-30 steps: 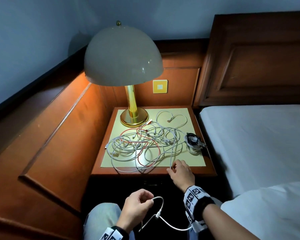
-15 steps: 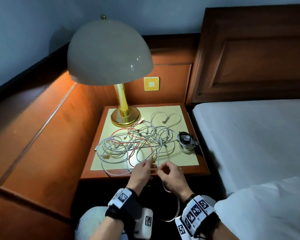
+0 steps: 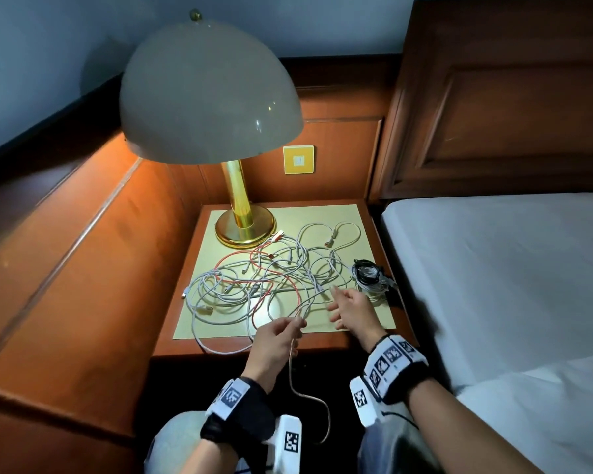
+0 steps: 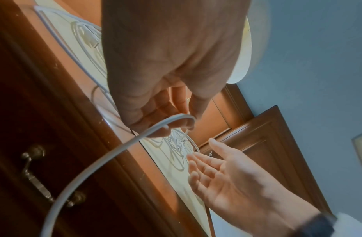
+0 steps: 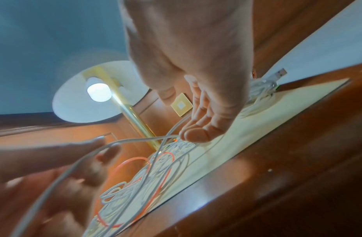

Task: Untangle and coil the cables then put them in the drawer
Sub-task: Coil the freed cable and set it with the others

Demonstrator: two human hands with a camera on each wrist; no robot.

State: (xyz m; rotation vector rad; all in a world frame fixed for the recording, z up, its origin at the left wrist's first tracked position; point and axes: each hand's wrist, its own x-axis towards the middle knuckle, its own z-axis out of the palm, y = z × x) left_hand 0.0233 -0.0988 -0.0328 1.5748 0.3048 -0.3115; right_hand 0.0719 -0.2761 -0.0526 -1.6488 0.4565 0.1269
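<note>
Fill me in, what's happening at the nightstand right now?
A person is sorting a tangle of cables on the nightstand. The left hand pinches one white cable at the front edge; its free end hangs down past the tabletop. The right hand is open over the pile, holding nothing. One small coiled bundle already sits by the right edge. The rest, white and red, is still knotted, and the drawer handle shows a shut drawer.

The left hand (image 5: 44, 173) is blurred in the right wrist view.
</note>
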